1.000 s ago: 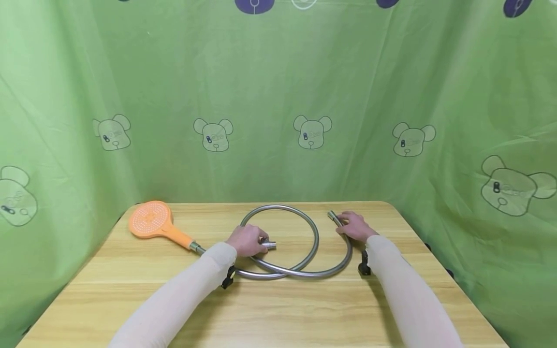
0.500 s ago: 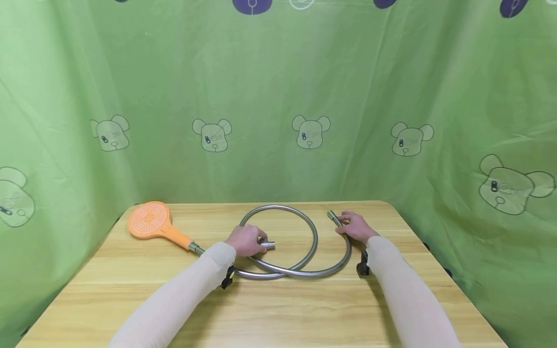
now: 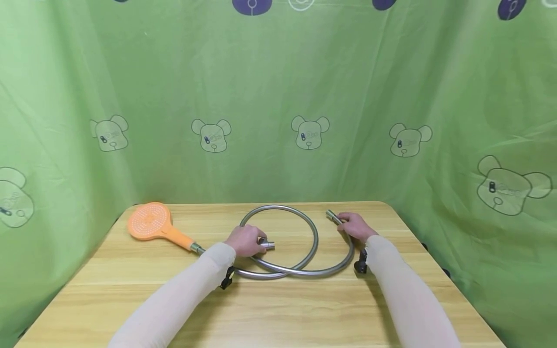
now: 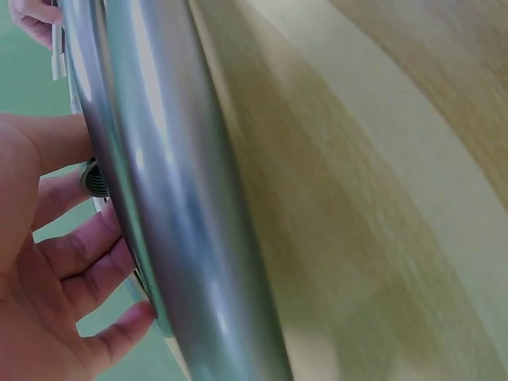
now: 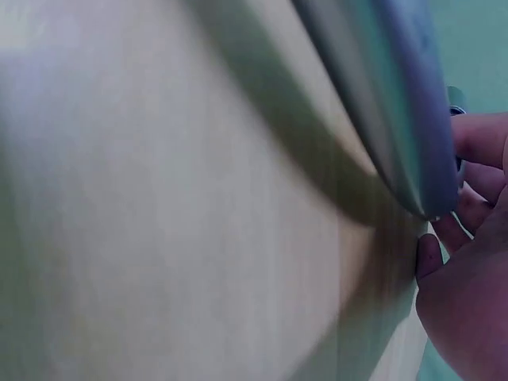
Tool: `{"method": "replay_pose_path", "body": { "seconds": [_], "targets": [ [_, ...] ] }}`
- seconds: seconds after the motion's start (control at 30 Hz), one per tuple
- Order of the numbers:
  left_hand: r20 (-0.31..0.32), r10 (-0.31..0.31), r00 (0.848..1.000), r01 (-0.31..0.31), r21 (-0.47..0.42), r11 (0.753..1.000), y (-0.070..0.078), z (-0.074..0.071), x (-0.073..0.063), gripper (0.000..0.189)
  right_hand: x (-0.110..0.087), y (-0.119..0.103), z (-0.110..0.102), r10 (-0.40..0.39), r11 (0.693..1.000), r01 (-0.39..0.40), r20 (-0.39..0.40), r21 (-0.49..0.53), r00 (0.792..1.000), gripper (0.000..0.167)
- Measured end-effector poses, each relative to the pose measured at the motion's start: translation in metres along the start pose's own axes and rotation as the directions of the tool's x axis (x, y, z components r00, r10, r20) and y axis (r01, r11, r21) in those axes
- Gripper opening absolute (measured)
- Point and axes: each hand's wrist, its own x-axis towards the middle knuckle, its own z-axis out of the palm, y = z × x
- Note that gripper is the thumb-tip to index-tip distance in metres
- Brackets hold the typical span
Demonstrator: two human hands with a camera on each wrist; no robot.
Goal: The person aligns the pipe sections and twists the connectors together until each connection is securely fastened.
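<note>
In the head view my left hand [image 3: 244,240] pinches a short silvery metal fitting [image 3: 270,245] inside the loop of a metal shower hose [image 3: 316,237]. The left wrist view shows a threaded round opening [image 4: 95,182] between thumb and fingers, partly hidden behind the hose. My right hand [image 3: 357,227] pinches the hose just behind its free end, whose metal connector [image 3: 331,214] points to the far left. At the hose's other end, an orange shower head [image 3: 150,221] lies on the left with its spray face up.
The hose crosses itself near the middle of the wooden table [image 3: 278,314]. Green curtain [image 3: 261,169] with bear outlines hangs behind and on both sides. A black wrist camera [image 3: 360,263] sits beneath the right sleeve, and another [image 3: 227,278] beneath the left.
My right hand has shifted slightly with the hose end, its fingers closer together round it, and the hose's right bend has moved a little rightward. The left hand stays in place with the fitting.
</note>
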Motion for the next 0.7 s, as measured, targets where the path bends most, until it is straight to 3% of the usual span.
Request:
{"method": "replay_pose_path", "body": {
  "seconds": [0.23, 0.43, 0.7],
  "targets": [
    [0.001, 0.001, 1.000, -0.001, -0.001, 1.000, 0.002, -0.001, -0.001, 0.039, 0.002, -0.008, 0.001, 0.036, 0.997, -0.035, -0.005, 0.067, 0.999, 0.046],
    [0.002, 0.007, 1.000, -0.007, 0.004, 1.000, 0.002, 0.001, 0.000, 0.039, 0.002, -0.012, -0.001, -0.011, 0.999, 0.013, -0.048, 0.049, 0.999, 0.040],
    [-0.002, 0.006, 1.000, -0.006, 0.013, 1.000, 0.003, 0.000, 0.000, 0.038, -0.003, -0.016, -0.008, 0.024, 0.998, -0.019, -0.082, 0.062, 0.996, 0.043]
  ]
}}
